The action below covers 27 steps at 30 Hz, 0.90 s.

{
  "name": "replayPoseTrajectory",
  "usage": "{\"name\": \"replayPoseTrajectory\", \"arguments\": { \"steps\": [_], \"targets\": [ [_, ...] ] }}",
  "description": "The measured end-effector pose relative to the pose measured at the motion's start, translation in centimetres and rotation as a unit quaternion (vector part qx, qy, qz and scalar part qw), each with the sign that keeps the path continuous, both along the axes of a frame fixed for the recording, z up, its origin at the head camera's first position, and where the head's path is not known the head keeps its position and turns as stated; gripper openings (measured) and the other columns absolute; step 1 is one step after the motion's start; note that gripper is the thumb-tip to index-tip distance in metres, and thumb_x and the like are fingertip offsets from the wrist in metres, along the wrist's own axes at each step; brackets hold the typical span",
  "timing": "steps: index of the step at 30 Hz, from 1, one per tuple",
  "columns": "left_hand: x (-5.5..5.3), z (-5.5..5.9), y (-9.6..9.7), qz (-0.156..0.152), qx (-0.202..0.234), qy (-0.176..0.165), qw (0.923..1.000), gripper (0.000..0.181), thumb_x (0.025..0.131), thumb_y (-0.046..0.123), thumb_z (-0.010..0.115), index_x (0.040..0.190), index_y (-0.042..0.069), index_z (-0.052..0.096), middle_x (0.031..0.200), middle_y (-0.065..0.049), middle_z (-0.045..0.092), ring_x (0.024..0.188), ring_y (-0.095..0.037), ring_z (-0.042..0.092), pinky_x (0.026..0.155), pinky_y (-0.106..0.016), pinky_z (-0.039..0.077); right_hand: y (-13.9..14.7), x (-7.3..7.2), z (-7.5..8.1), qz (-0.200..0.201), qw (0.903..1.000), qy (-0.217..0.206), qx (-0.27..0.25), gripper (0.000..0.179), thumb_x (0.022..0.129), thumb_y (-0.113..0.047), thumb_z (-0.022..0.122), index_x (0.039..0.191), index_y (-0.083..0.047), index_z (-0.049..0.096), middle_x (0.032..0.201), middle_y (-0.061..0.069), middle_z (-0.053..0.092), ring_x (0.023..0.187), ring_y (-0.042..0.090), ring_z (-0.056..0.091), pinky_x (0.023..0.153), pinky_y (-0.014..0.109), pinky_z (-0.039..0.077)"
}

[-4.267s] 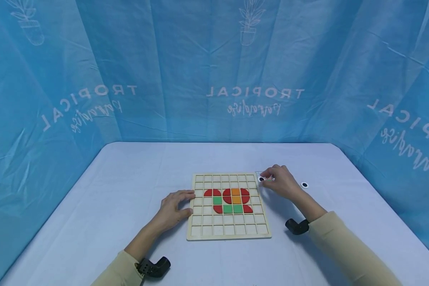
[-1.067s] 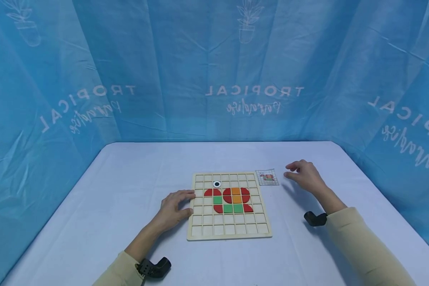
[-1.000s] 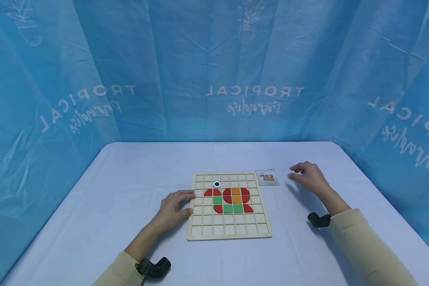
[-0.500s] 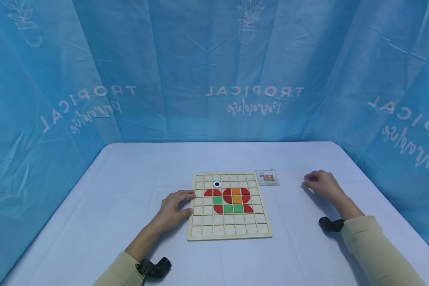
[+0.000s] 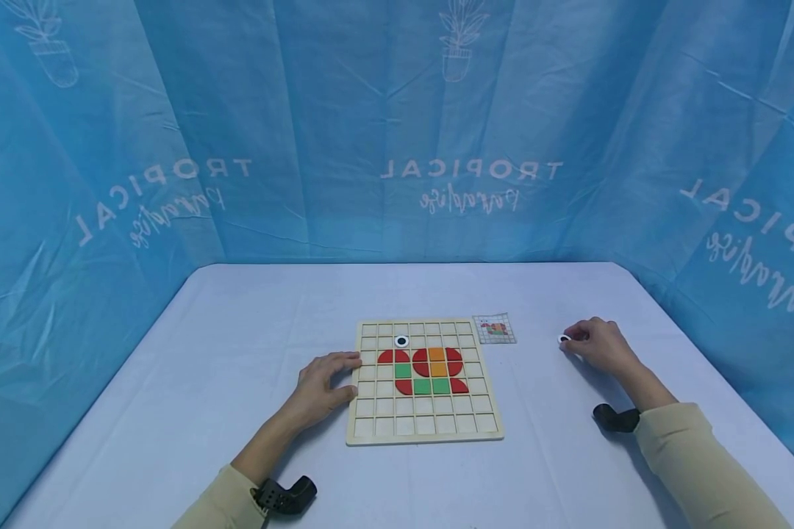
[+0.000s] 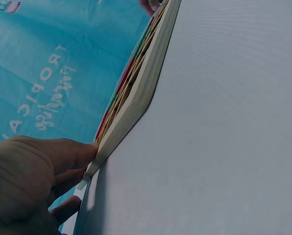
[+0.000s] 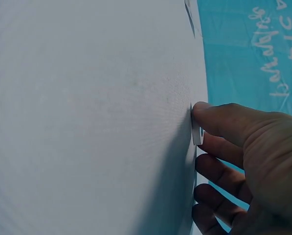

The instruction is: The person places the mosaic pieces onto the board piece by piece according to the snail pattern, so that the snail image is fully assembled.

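Observation:
My right hand (image 5: 598,347) is at the right of the table, thumb and index finger pinching a small white disc with a black eye dot (image 5: 563,339). In the right wrist view the disc (image 7: 197,131) stands edge-on under the thumb, close to the white cloth. My left hand (image 5: 319,383) rests thumb and fingertips against the left edge of a wooden grid board (image 5: 423,440). Red, orange and green tiles (image 5: 422,386) fill some cells of this board. Above the red half-round on the left sits another eye disc (image 5: 401,341).
A small picture card (image 5: 495,328) with a coloured pattern on a grid lies by the board's upper right corner. The table has a white cloth (image 5: 265,308); a blue printed curtain (image 5: 344,132) surrounds its back and sides.
My right hand first held one eye disc by the card; that disc now sits on the board. The hand then moved right and down to pinch the second disc. My left hand stayed put.

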State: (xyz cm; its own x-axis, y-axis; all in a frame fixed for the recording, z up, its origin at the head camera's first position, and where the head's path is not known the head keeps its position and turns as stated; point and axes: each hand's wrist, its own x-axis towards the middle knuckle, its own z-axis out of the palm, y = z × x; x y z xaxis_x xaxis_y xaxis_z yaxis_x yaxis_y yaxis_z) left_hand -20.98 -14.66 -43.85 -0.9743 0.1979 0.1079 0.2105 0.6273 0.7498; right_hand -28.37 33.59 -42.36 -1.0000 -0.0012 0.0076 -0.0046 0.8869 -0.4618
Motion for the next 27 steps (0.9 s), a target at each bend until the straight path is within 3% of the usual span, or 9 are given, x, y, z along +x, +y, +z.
{"name": "replayPoseTrajectory", "arguments": {
  "steps": [8,14,19,27],
  "targets": [
    [0.1,0.0,0.0,0.002,-0.003,-0.001,1.0,0.041,0.08,0.007,0.068,0.121,0.011,0.062,0.138,-0.006,0.053,0.135,-0.032,0.037,0.113,-0.056,0.014,0.1,0.1,-0.2,-0.002,1.0,0.005,0.001,0.036,0.085,-0.023,0.066,0.111,0.002,0.065,0.108,0.021,0.057,0.099,0.034,0.049,0.077,0.045,0.048],
    [0.0,-0.1,0.0,0.002,-0.005,-0.003,1.0,0.042,0.08,0.008,0.067,0.122,0.011,0.062,0.139,-0.005,0.052,0.136,-0.031,0.036,0.114,-0.055,0.013,-1.2,0.1,0.7,0.011,0.9999,0.009,0.0,0.035,0.085,-0.023,0.066,0.11,0.0,0.066,0.108,0.021,0.058,0.095,0.031,0.049,0.071,0.037,0.048],
    [0.1,-0.1,0.0,0.003,-0.001,-0.008,1.0,0.042,0.08,0.009,0.068,0.122,0.01,0.061,0.139,-0.005,0.052,0.136,-0.031,0.035,0.114,-0.055,0.012,-4.0,0.0,1.8,0.038,0.9989,0.025,-0.013,0.031,0.084,-0.021,0.068,0.109,-0.002,0.068,0.109,0.019,0.059,0.099,0.031,0.047,0.072,0.036,0.046],
    [0.1,0.0,0.0,0.001,-0.002,-0.003,1.0,0.043,0.08,0.01,0.068,0.122,0.009,0.061,0.138,-0.006,0.052,0.135,-0.031,0.037,0.114,-0.055,0.013,-10.7,-0.7,3.0,0.089,0.9948,0.042,-0.028,0.029,0.082,-0.022,0.071,0.107,-0.008,0.07,0.108,0.011,0.062,0.104,0.028,0.05,0.081,0.041,0.047]
  ]
}}
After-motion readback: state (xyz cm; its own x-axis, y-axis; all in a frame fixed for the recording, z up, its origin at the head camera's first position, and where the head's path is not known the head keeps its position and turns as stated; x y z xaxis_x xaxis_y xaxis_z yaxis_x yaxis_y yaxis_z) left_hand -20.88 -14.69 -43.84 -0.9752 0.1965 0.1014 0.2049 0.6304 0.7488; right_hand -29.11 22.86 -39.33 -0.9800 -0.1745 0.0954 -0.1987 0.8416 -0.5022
